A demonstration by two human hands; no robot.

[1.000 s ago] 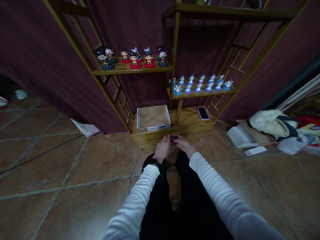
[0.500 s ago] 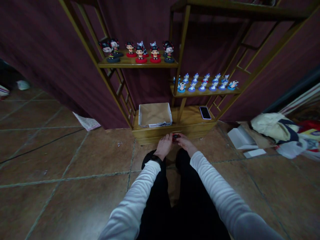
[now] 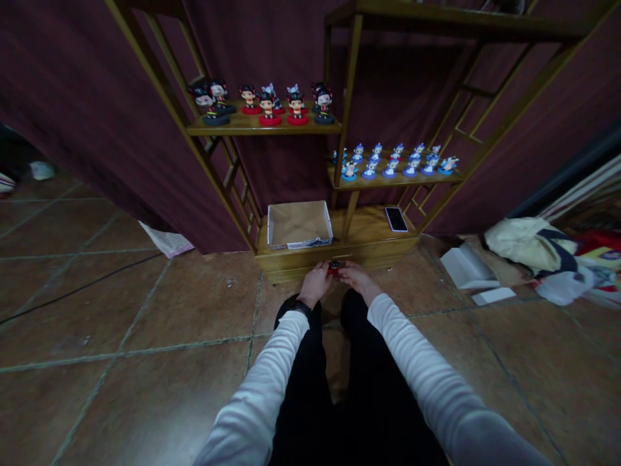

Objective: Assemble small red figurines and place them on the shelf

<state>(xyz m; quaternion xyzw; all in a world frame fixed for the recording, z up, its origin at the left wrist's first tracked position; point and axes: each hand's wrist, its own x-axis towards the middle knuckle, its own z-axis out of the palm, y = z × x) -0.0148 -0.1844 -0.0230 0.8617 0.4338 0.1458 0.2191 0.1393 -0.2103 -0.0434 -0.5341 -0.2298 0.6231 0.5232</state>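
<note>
Low in front of the shelf's drawer front, both hands meet around a small red-and-black figurine. My left hand, with a dark band at the wrist, is closed on its left side. From the right, my right hand grips it with bent fingers. The fingers cover much of the piece, so its details are hard to make out. Just beyond the hands, an open cardboard box sits on the shelf's bottom board; its visible inside is bare cardboard.
Black-haired figurines on red and dark bases stand on the upper left shelf. Two rows of blue-and-white figurines occupy the right shelf. A phone lies below them. White box pieces and bags lie on the floor to the right.
The hands have shifted slightly left, and the figurine has turned between them, showing more of its red and its dark top. The camera view has moved a little.
</note>
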